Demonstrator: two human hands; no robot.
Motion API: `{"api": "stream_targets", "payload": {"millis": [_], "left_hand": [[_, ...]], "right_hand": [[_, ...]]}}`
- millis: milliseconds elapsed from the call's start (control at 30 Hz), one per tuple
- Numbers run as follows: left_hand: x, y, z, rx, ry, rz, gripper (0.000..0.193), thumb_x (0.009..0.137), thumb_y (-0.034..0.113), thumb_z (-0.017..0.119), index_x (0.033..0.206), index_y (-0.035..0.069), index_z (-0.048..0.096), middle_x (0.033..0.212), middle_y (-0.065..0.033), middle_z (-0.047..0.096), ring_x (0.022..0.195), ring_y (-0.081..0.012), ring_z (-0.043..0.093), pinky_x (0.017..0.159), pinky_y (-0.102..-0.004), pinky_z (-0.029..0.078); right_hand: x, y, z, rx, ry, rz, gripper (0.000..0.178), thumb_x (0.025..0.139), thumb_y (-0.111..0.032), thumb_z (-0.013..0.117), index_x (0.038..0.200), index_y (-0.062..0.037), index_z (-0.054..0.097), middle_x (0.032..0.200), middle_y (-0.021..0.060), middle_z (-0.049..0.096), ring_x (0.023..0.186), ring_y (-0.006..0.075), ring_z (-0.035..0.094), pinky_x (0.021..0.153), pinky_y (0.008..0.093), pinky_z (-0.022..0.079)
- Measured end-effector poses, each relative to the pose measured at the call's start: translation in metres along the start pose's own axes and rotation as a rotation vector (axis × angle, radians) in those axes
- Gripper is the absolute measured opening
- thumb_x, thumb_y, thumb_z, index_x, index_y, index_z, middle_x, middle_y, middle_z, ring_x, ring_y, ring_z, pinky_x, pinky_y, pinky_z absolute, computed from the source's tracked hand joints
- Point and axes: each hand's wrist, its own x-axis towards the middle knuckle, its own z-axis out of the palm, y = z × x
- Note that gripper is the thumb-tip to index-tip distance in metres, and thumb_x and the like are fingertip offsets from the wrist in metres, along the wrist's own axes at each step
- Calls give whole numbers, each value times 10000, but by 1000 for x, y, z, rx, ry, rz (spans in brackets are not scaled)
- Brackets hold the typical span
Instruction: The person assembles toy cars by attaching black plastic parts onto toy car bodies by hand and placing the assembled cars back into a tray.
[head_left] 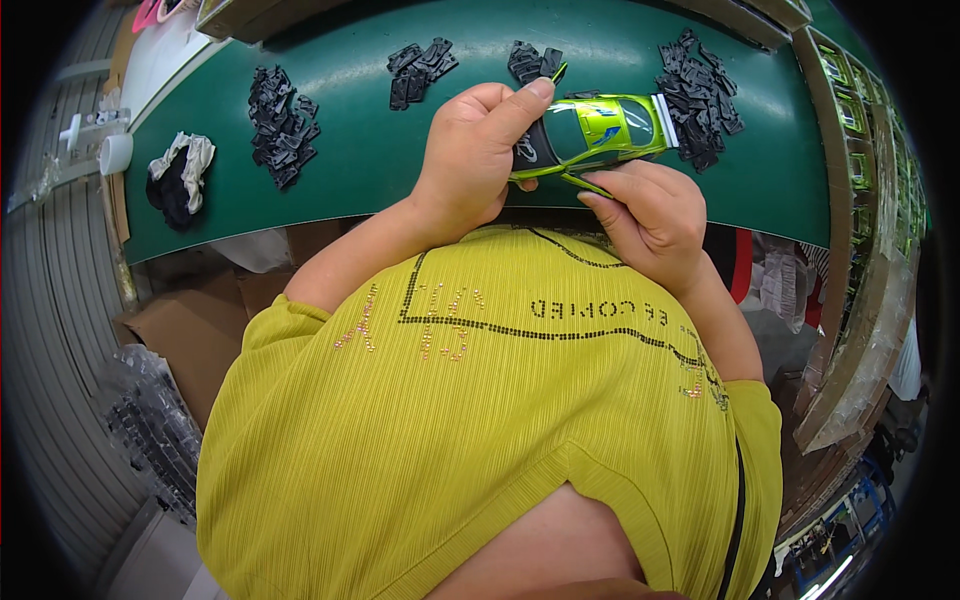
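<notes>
A shiny green toy car [603, 124] with a dark hood and a white rear spoiler is held above the near part of the green tabletop. My left hand [470, 150] grips its front end, thumb on top and fingers wrapped beneath. On the near side a green car door [588, 185] stands swung out from the body. My right hand [655, 212] pinches the edge of that door between thumb and fingers. Another thin green piece [559, 73] juts up on the far side, beside my left thumb. My fingers hide part of the car's front.
Small black plastic parts lie in several piles on the green tabletop [350, 170], including a left pile [283, 128] and a right pile [697, 98]. A black-and-white cloth bundle [184, 175] sits at far left. At right stands a box [850, 110] with several green pieces.
</notes>
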Motion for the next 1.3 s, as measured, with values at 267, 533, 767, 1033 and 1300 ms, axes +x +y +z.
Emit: {"api": "stream_targets", "payload": {"millis": [267, 533, 767, 1033, 1300], "left_hand": [[-4, -5, 5, -70, -18, 25, 316, 964, 284, 665, 749, 87, 544, 675, -21, 616, 503, -89, 574, 411, -256, 442], [-2, -10, -1, -65, -178, 249, 305, 1003, 263, 599, 764, 74, 577, 643, -42, 590, 471, -111, 523, 436, -251, 432], [1, -15, 1, 23, -111, 319, 338, 979, 227, 657, 702, 89, 522, 657, 36, 545, 548, -18, 457, 477, -201, 396], [4, -22, 4, 31, 10, 294, 348, 969, 239, 673, 699, 76, 525, 625, 44, 526, 517, -14, 450, 428, -212, 389], [11, -15, -7, 125, -97, 512, 341, 953, 205, 699, 676, 67, 555, 632, 88, 477, 575, 2, 346, 499, -191, 273]], "right_hand": [[-8, 2, -6, 13, 48, -5, 175, 722, -21, 803, 828, -19, 664, 675, 90, 610, 542, 239, 582, 495, 317, 444], [-5, 0, -10, 55, 135, -73, 224, 691, -19, 835, 825, -25, 656, 668, 79, 608, 523, 213, 571, 473, 303, 431], [-1, 4, -13, 10, 92, -134, 203, 692, -5, 814, 811, -24, 651, 663, 84, 597, 526, 237, 579, 468, 323, 433], [0, 7, -6, -57, -87, 0, 123, 768, -53, 775, 816, -20, 666, 697, 109, 619, 573, 234, 597, 525, 322, 451], [-5, 11, -19, 1217, -218, 1116, 295, 954, -215, 577, 1114, 28, 629, 859, 141, 696, 651, 131, 638, 566, 216, 493]]}}
